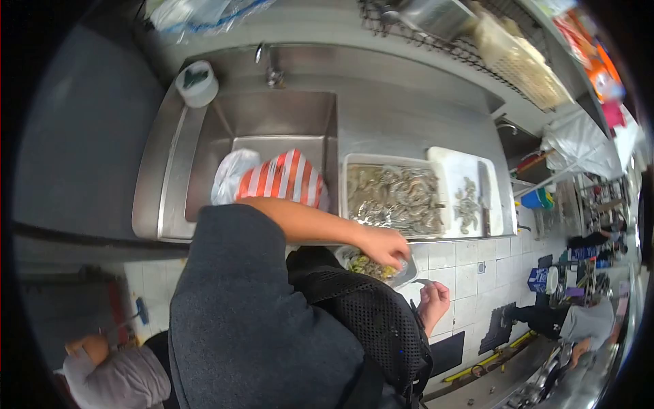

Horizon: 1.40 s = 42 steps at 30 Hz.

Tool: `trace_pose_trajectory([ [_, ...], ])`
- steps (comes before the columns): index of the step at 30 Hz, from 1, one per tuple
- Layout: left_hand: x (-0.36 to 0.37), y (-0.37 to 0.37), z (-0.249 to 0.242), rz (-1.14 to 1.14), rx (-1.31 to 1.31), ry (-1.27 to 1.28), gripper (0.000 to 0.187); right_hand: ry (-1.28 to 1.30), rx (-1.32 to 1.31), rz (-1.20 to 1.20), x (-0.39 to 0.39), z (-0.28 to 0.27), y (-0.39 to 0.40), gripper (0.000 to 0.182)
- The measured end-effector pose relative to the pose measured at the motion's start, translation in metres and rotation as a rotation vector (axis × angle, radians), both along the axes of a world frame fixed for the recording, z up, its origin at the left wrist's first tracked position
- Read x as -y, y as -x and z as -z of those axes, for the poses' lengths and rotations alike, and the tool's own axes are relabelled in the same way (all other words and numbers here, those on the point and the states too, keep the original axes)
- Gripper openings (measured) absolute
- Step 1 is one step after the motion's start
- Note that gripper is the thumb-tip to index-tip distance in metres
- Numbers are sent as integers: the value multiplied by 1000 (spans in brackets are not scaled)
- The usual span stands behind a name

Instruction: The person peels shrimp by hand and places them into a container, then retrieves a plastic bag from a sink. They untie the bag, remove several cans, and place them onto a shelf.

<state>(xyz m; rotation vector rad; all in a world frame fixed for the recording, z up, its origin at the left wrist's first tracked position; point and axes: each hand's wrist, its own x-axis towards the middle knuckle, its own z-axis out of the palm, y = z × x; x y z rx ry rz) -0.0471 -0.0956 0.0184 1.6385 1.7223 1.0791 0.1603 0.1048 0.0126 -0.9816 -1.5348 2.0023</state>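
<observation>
My left hand (385, 246) reaches over a container of shrimp scraps (373, 267) below the counter's front edge, its fingers closed and pointing down; what they hold, if anything, is hidden. To its lower right, my right hand (434, 303) pinches a small grey shrimp (424, 281) between its fingertips. Many raw shrimp (402, 194) lie in liquid in a tray (346, 184) on the counter. Beside the tray, a white cutting board (443, 158) bears a small pile of shrimp (467, 204) and a knife (485, 198).
The steel sink (279, 112) holds a red-and-white striped bag (283, 178) and a white bag (235, 174). A white tub (197, 84) stands at its back left corner. People are at lower left (119, 375) and lower right (589, 324). A rack (449, 44) hangs above.
</observation>
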Motion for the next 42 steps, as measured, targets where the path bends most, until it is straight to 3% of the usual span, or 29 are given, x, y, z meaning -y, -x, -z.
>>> trace_pose_trajectory([
  [3,-31,-57,-5,-99,-11,-401,35,19,-21,-9,12,-21,2,13],
  [4,-40,-67,-8,-110,-1,-411,35,-3,-39,-25,13,-29,4,13],
  [6,-52,-71,-12,-189,171,-177,29,-21,-100,-56,12,-33,11,15],
  [12,-79,-79,19,-416,383,-79,23,-13,-96,-20,7,-26,6,18],
  [16,-82,-91,25,-428,402,-4,22,8,-70,27,-2,-18,-9,18],
  [23,-100,-84,68,-522,332,-33,25,11,-72,136,-13,-18,-16,21],
  [25,-94,-82,64,-639,260,-94,20,1,-67,255,-12,-18,-15,26],
  [27,-91,-82,64,-565,184,3,21,-6,-51,281,-13,-12,-17,27],
  [33,-71,-77,37,-511,50,81,42,-13,6,313,-6,-1,-18,27],
  [35,-51,-58,11,-487,40,-169,40,16,24,299,-2,1,-13,27],
  [37,-24,-37,-15,-516,50,-205,35,34,-9,279,-2,9,-7,26],
  [39,0,-14,-25,-713,-55,-414,29,34,-18,255,4,5,5,25],
  [42,50,24,-35,-1057,6,-522,22,19,-38,209,16,0,26,23],
])
